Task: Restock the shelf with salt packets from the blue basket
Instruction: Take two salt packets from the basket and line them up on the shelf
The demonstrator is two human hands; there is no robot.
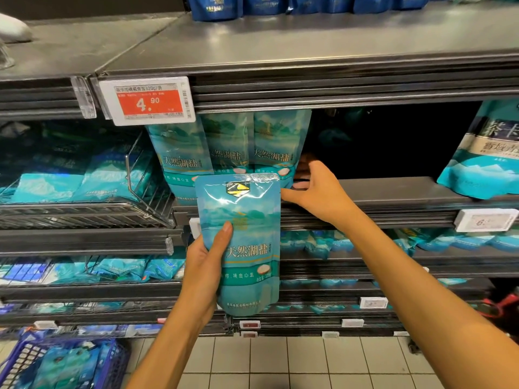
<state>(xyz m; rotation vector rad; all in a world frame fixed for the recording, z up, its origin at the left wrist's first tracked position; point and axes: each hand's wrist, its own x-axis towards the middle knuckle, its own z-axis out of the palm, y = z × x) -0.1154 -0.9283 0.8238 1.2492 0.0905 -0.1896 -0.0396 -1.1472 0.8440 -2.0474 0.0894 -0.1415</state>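
I held the salt packet upright in front of the shelf, at about the middle of my view, its printed face toward me. My left hand gripped its left edge, thumb laid across the front and the other fingers curled behind (those I could not see). At 1 o'clock from the packet my right hand reached onto the shelf lip, fingers bent and slightly apart, the tips touching the lower right corner of the rightmost standing packet; whether they pinched it I could not tell. 3 matching packets stood in a row at 12 o'clock, just behind the one I held, and to their right the shelf bay was dark. A red price tag reading 4.90 hung at 11 o'clock. A wire divider sat at 9 o'clock, with more teal bags behind it. The blue basket, holding more packets, stood on the tiled floor at 7 o'clock.
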